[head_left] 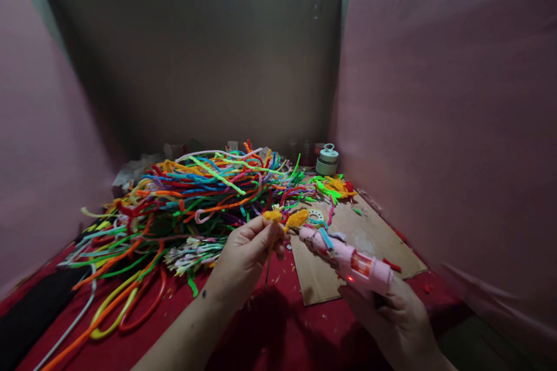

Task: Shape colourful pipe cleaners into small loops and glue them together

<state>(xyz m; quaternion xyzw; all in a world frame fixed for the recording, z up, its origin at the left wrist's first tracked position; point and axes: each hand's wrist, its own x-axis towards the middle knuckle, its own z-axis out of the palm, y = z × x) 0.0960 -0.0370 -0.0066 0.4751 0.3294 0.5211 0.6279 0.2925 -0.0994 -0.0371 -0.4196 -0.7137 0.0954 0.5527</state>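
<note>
My left hand (248,255) pinches a small flower of yellow-orange pipe cleaner (272,216) between thumb and fingers. Its thin stem hangs down below the fingers, and a pale tuft shows at its top. A pink glue gun (348,261) with a lit red light is gripped by my right hand (395,319), its nozzle aimed left. Right at the nozzle tip is a yellow-orange petal (297,219), close beside my left fingertips; whether the nozzle touches it, I cannot tell.
A large heap of coloured pipe cleaners (209,185) fills the left and middle of the red-covered table (174,330). Bundled flower stamens (191,255) lie before it. A brown board (322,284) is under the gun, with a pale green jar (327,161) behind. Pink walls (456,127) stand at both sides.
</note>
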